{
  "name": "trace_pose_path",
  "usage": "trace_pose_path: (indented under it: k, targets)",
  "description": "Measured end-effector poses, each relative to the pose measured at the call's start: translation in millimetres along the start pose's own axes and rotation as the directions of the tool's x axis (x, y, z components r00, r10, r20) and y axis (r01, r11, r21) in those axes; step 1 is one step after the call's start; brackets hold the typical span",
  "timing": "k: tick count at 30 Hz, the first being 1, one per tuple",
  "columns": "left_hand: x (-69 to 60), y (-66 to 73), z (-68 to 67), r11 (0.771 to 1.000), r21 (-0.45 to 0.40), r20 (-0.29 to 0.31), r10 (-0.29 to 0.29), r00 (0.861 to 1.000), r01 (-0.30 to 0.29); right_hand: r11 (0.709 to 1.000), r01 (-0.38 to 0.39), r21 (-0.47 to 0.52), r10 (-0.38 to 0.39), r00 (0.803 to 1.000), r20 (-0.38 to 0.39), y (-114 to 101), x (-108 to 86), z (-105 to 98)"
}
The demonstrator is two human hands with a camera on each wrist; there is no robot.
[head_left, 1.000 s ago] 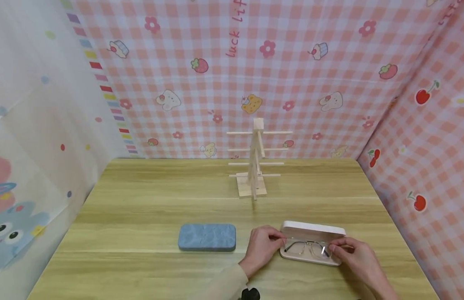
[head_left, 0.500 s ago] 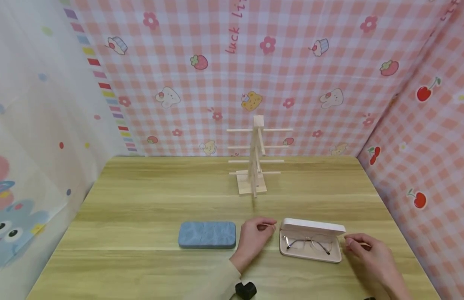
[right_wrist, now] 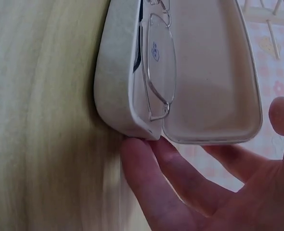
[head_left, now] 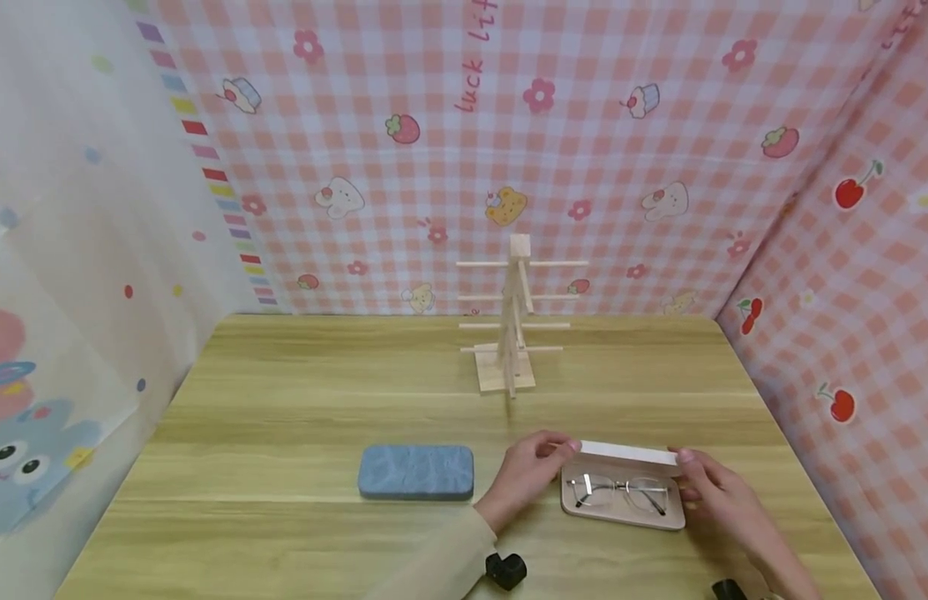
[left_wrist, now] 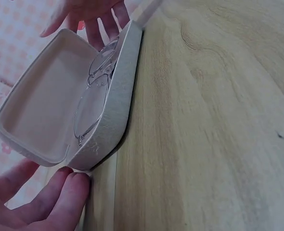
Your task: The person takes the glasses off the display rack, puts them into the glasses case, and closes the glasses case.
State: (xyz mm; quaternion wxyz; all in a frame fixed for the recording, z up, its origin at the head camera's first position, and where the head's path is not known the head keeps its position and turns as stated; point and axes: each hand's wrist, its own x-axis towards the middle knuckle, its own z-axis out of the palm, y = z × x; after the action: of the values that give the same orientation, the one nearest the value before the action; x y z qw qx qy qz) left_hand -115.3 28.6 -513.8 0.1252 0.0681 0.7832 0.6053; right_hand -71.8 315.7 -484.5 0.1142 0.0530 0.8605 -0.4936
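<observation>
An eyeglass case lies on the table at front right, its white lid raised. Inside rest thin metal-rimmed eyeglasses with folded temples. My left hand is at the case's left end, thumb by the lid's upper corner. In the left wrist view, its fingers touch the lower corner. At the right end is my right hand, thumb over the lid's corner in the head view. The right wrist view shows its fingers touching the case's end and its thumb apart from the lid.
A blue eyeglass case lies left of my left hand. Farther back stands a wooden rack with several horizontal rods. Pink checked cloth hangs behind the wooden table, with more cloth at both sides.
Both hands let go of the eyeglasses and drew outward, then came back in to the ends of the case and its lid. The eyeglasses lie lower in the case.
</observation>
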Motion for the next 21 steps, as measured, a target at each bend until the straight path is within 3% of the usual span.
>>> trace_pose_path:
  k: [4, 12, 21]
  targets:
    - [1.0, 0.7, 3.6, 1.0, 0.009, 0.027, 0.019, 0.999, -0.019, 0.999, -0.045, 0.019, 0.044, 0.999, 0.029, 0, 2.1, 0]
    - [1.1, -2.1, 3.3, 0.998, -0.06, 0.069, 0.011, 0.998, -0.007, 0.984, -0.032, 0.173, 0.006, 0.989, 0.146, 8, 5.4, -8]
    - [2.9, -4.2, 4.1, 0.973, -0.224, 0.074, -0.033, 0.997, 0.049, 0.972, 0.032, 0.232, -0.118, 0.924, 0.364, 12, 17.4, -28]
